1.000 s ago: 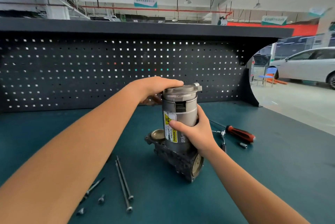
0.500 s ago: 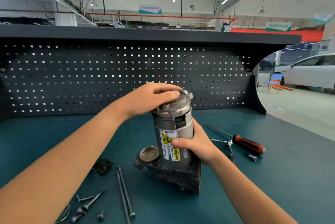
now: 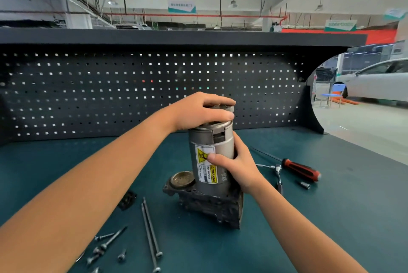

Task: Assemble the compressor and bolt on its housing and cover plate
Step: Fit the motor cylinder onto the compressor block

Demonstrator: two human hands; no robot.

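Observation:
The compressor stands upright on the green bench top: a dark cast base (image 3: 212, 206) with a grey cylindrical housing (image 3: 212, 146) on it, bearing a yellow warning label. My left hand (image 3: 198, 113) lies over the cap (image 3: 227, 108) at the housing's top, fingers curled around its rim. My right hand (image 3: 238, 166) wraps the housing's right side, thumb on the label. A round open port (image 3: 182, 178) shows on the base at the left.
Two long bolts (image 3: 150, 235) lie in front of the base, with several short screws (image 3: 106, 246) at the lower left. A small black part (image 3: 128, 199) lies left of the base. A red-handled screwdriver (image 3: 298, 170), a small ratchet (image 3: 278, 173) and a socket bit (image 3: 305, 184) lie to the right. A pegboard wall (image 3: 110, 96) stands behind.
The compressor tilted left and has come back nearly upright. My left hand now covers more of the cap. My right thumb has slid up onto the label.

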